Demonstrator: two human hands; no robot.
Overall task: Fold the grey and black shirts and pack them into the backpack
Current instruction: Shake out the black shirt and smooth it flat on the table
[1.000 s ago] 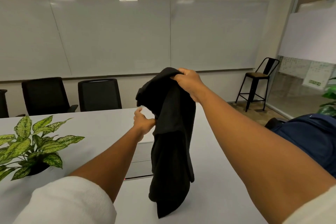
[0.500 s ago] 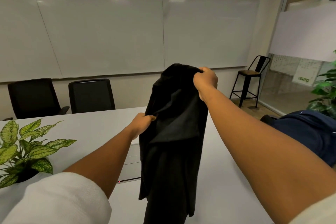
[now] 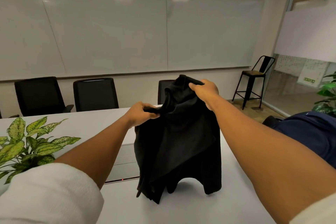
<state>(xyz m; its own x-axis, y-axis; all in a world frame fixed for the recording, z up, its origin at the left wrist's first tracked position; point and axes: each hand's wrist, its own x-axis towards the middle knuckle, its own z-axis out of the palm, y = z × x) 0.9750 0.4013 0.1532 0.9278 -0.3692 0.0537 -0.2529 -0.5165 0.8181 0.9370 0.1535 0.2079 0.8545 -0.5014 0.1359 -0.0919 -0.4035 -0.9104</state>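
Shirt: the black shirt [image 3: 177,143] hangs in the air over the table [image 3: 190,203], held up at its top edge by both hands; its lower hem dangles just above the tabletop, or may touch it, which cannot be told.
Left hand: the left hand [image 3: 141,113] pinches a bunched bit of the shirt's top at about 10 o'clock from the shirt's middle, fingers curled round the cloth.
Right hand: the right hand [image 3: 206,91] grips the top at about 1 o'clock, higher than the left, fingers closed over the fabric.
Backpack: a dark blue backpack [image 3: 312,132] lies at 3 o'clock, on the table's right edge.
Plant: a leafy plant [image 3: 27,143] stands at 9 o'clock.
Chairs: black chairs [image 3: 95,93] line the far side at 11 o'clock.
Stool: a stool [image 3: 254,80] stands at 2 o'clock.
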